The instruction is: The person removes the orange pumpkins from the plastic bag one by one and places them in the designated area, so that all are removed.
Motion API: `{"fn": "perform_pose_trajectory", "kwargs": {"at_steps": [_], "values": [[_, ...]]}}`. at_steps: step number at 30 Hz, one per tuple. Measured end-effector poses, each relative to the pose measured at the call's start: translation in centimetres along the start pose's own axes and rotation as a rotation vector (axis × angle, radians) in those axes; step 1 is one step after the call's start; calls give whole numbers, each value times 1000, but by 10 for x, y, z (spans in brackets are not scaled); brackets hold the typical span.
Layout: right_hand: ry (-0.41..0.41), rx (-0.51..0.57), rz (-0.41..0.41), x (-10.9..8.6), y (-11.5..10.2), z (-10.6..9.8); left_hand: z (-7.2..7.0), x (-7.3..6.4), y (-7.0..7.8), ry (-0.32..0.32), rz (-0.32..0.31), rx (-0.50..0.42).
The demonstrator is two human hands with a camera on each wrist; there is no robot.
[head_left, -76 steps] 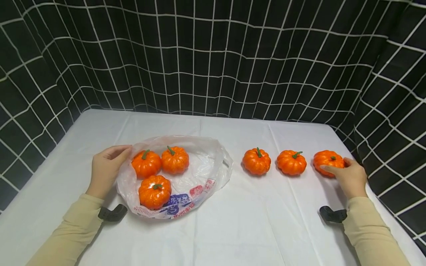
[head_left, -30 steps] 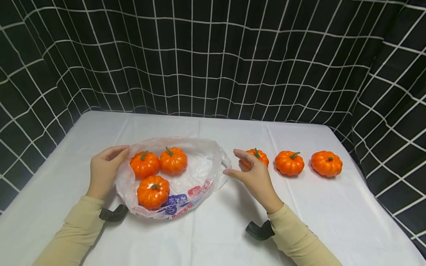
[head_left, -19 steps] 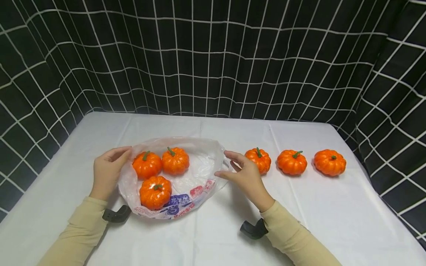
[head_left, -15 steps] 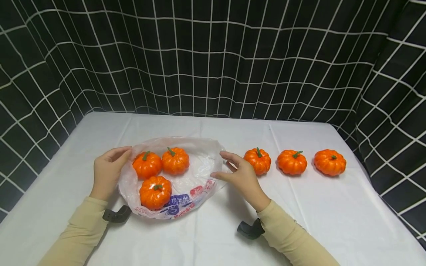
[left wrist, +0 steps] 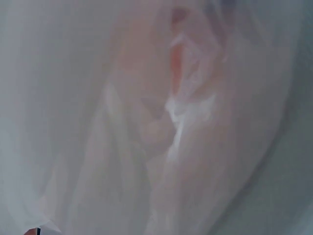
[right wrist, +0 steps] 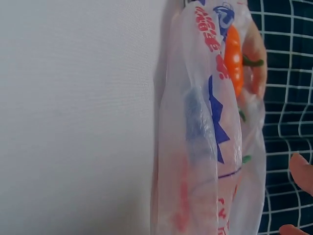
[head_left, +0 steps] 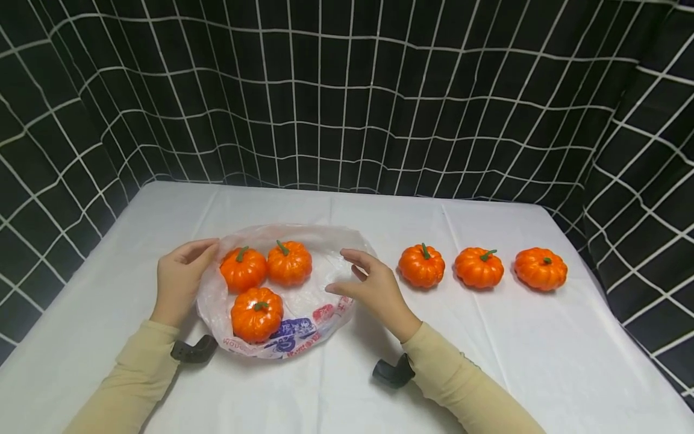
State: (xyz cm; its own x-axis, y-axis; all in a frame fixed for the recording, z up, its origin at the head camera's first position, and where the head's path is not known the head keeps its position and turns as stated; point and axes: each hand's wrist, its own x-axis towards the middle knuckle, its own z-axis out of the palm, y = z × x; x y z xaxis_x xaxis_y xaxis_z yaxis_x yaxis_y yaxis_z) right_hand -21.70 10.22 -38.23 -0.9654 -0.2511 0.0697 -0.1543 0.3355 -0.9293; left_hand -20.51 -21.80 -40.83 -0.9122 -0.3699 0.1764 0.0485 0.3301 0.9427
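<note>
A translucent white plastic bag (head_left: 320, 328) with red and blue print lies with its mouth spread wide on the table. Three small orange pumpkins (head_left: 257, 314) with green stems sit inside, towards its left. At the bag's left rim my left hand (head_left: 181, 274) pinches the plastic between thumb and fingers. My right hand (head_left: 376, 292) hovers over the bag's right side, thumb and fingers apart with nothing between them; its thumb (right wrist: 301, 171) shows at the right wrist view's edge. Blurred bag film (left wrist: 176, 122) fills the left wrist view.
To the right of the bag stand three more pumpkins in a row: a near one (head_left: 422, 266), a middle one (head_left: 479, 267) and a far one (head_left: 540, 269). A white cloth covers the table (head_left: 347, 398). Black white-gridded curtain (head_left: 347, 90) encloses the back and sides.
My right hand has let go of the rightmost pumpkin and moved left across the row to over the bag's right side. My left hand has stayed at the left rim.
</note>
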Motion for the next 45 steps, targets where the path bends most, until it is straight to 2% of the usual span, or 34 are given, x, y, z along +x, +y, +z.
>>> {"fn": "perform_pose_trajectory", "kwargs": {"at_steps": [11,18,26,33,38,45], "values": [[-43,-25,-40,13,-4,22,3,-5,4,-8,-19,-6],[-53,-57,-34,24,-4,35,0,-7,5,8,8,-27],[-78,-150,-38,37,-1,40,5,-3,5,4,17,-67],[-80,-164,-19,47,1,47,6,-3,6,4,20,-61],[-111,-152,20,51,2,54,3,-2,5,4,14,-40],[-127,-195,39,54,2,59,2,-2,5,-2,9,-11]]}}
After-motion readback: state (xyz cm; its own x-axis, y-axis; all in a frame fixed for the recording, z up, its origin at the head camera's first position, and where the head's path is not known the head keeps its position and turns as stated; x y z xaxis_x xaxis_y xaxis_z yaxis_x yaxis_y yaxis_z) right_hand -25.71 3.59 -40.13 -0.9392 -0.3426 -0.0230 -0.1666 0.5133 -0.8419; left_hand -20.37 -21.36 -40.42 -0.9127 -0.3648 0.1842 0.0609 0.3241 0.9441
